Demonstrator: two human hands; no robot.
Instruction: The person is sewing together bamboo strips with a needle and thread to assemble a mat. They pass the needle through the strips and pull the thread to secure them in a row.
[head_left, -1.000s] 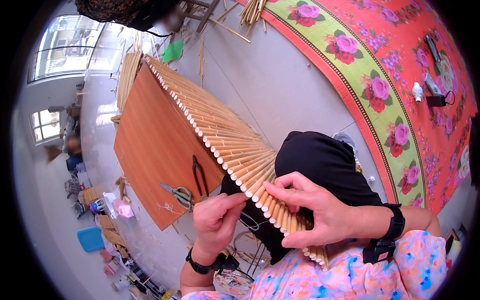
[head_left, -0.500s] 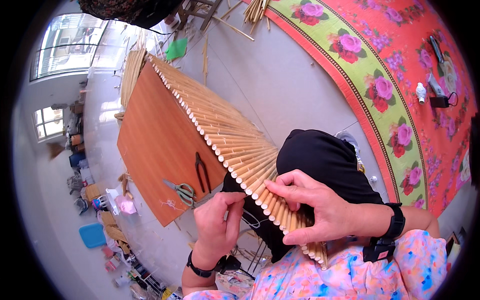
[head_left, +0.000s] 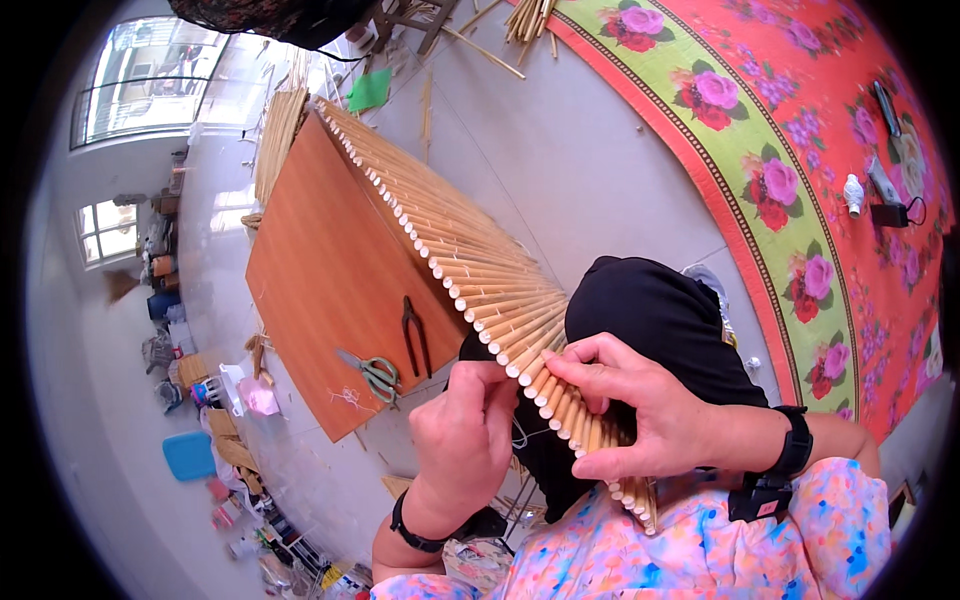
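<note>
A long mat of slim bamboo sticks (head_left: 480, 265), tied side by side with thin cord, runs from the far end of a brown board down across my lap. Its pale cut ends line the left edge. My right hand (head_left: 640, 400) grips the near part of the mat, fingertips and thumb pressed on the sticks. My left hand (head_left: 460, 430) is closed in a pinch beside the stick ends; what lies between its fingertips is hidden. A loop of pale cord (head_left: 519, 432) hangs just below those fingers.
On the brown board (head_left: 330, 250) lie green-handled scissors (head_left: 378, 378), dark pliers (head_left: 416, 335) and a tangle of thread. More sticks (head_left: 278, 140) lean past its far end. A red floral cloth (head_left: 690, 130) covers the floor at right; household goods line the left wall.
My left hand has moved up and right, closer to the stick ends, its fingers still pinched. The right hand keeps its grip on the mat. The whole view has shifted slightly.
</note>
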